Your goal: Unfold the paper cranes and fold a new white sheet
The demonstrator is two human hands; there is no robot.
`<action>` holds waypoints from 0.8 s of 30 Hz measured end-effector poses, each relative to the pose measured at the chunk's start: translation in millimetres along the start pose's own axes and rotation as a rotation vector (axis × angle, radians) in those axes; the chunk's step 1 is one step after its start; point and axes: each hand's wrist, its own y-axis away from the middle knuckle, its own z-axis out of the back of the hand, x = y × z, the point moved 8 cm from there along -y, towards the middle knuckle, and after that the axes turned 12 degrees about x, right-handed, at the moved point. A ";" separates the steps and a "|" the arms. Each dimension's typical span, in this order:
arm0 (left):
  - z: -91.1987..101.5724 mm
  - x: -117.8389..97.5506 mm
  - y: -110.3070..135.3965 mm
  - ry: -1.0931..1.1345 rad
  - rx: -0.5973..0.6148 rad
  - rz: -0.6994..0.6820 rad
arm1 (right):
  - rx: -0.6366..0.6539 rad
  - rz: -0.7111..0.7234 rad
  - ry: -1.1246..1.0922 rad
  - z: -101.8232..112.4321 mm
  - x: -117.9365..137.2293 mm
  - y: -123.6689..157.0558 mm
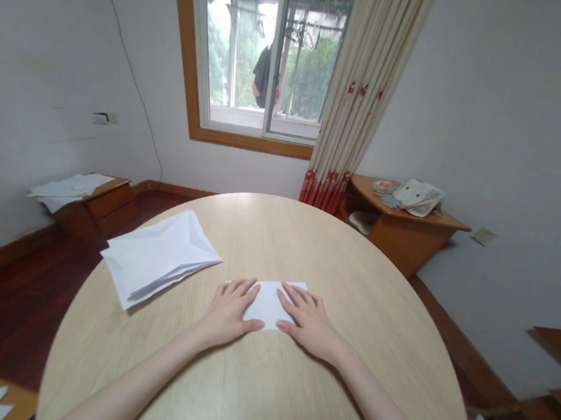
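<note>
A small folded white paper (269,300) lies on the round light-wood table (262,382) in front of me. My left hand (230,312) rests flat on the paper's left part, fingers stretched out, thumb along its near edge. My right hand (307,321) lies flat on the right part in the same way. Both hands press down on the sheet and grip nothing. The middle of the paper shows between them.
A stack of folded white sheets (158,257) lies on the table to the left. A low wooden cabinet (100,204) with papers stands by the left wall. A corner shelf (404,226) with a bag sits at the right, beside a curtain (357,98) and window.
</note>
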 end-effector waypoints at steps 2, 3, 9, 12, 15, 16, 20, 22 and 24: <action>-0.8 2.4 0.1 -0.007 0.029 -0.020 | 0.011 -0.008 -0.021 -0.5 -4.1 0.3; -1.1 3.8 0.2 -0.011 0.045 -0.027 | 0.014 -0.012 -0.032 -0.2 -5.7 0.8; -1.4 11.5 1.5 -0.015 0.171 -0.028 | 0.069 -0.068 -0.078 1.4 -15.3 4.0; -0.3 16.1 2.4 -0.007 0.200 -0.018 | 0.072 -0.091 -0.080 1.6 -22.9 4.9; 0.5 21.3 3.6 0.008 0.223 -0.013 | 0.067 -0.118 -0.075 1.2 -32.7 5.8; 0.9 23.3 4.1 0.014 0.232 -0.010 | 0.069 -0.129 -0.075 0.9 -36.0 6.2; 1.6 32.5 7.0 0.021 0.281 0.028 | 0.087 -0.180 -0.082 0.2 -47.5 8.9; 2.2 36.4 8.3 0.021 0.292 0.029 | 0.085 -0.202 -0.088 0.5 -52.7 10.4; 2.4 40.3 9.2 0.022 0.295 0.023 | 0.081 -0.230 -0.101 0.3 -58.9 12.0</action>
